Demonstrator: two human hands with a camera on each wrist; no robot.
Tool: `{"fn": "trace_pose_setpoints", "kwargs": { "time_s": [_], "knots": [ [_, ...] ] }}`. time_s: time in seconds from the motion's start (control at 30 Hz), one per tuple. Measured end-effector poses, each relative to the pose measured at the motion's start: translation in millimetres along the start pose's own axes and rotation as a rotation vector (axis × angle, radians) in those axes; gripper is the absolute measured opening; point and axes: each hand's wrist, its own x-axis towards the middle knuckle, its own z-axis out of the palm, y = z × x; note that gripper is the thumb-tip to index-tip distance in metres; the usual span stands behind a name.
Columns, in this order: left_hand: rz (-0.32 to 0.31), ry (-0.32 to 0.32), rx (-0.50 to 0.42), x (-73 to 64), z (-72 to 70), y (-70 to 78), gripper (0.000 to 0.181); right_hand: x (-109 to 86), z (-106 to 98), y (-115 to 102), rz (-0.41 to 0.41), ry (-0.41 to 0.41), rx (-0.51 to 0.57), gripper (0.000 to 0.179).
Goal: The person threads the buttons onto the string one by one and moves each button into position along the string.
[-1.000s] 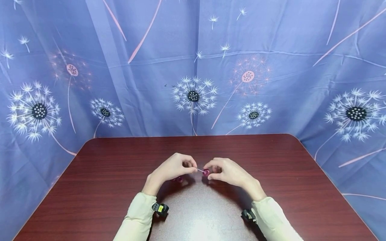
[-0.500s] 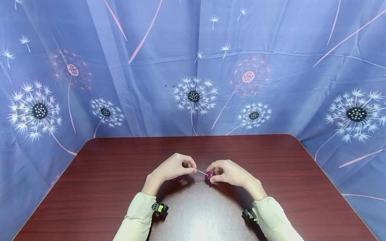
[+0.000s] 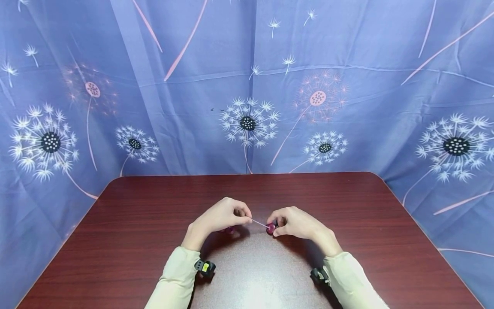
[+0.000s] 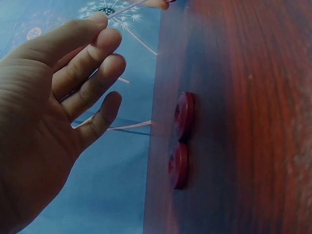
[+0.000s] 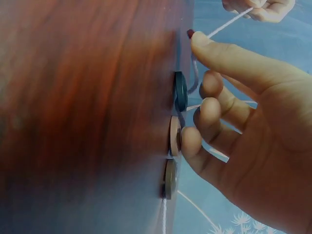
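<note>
My left hand (image 3: 224,214) pinches one end of a thin pale string (image 3: 259,223) between thumb and forefinger, above the table. My right hand (image 3: 297,222) pinches a red button (image 3: 271,228) at the string's other visible end. The string runs taut and slants from the left fingertips to this button. In the right wrist view, most of the red button (image 5: 190,33) hides behind the thumb, and the string hangs on beyond it. Below the right fingers stand a dark green button (image 5: 181,91), a tan button (image 5: 174,136) and an olive button (image 5: 170,179), along the string.
Two more red buttons (image 4: 185,117) lie on the table under the left hand, one right beside the other. The brown wooden table (image 3: 154,193) reaches back to a blue dandelion-print curtain (image 3: 185,128). Black wrist cameras (image 3: 206,268) sit at both cuffs.
My right hand has moved a little right and toward the near edge with the red button. More string now shows between the hands. My left hand has hardly moved.
</note>
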Motion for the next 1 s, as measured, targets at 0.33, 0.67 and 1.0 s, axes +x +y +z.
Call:
{"fn": "trace_pose_setpoints", "kwargs": {
  "time_s": [0.33, 0.67, 1.0],
  "knots": [
    [-0.004, 0.001, 0.006, -0.7, -0.6, 1.0, 0.005, -0.8, -0.6, 3.0, 0.009, 0.001, -0.036, 0.029],
    [-0.003, 0.000, 0.020, -0.7, 0.4, 1.3, 0.004, -0.5, -1.2, 0.9, 0.048, 0.002, -0.049, 0.031],
    [0.001, 0.016, 0.014, 0.3, 1.7, 1.5, 0.004, 1.1, -5.7, -3.6, -0.068, 0.080, -0.046, 0.022]
  ]
}}
